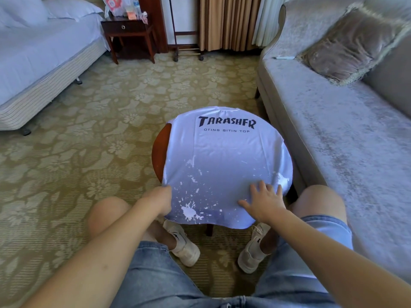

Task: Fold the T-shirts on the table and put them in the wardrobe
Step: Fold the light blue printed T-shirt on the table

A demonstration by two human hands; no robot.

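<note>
Currently white T-shirt lies spread, print up, over the small round table; left hand grips its near-left edge, fingers tucked under cloth; right hand rests flat, fingers spread, on its near-right part.

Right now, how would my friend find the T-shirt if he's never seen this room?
Find the long grey sofa; right beside it stands a small round wooden table. The T-shirt lies spread over its top. It is the only thing with big black letters and white splashes.
</note>
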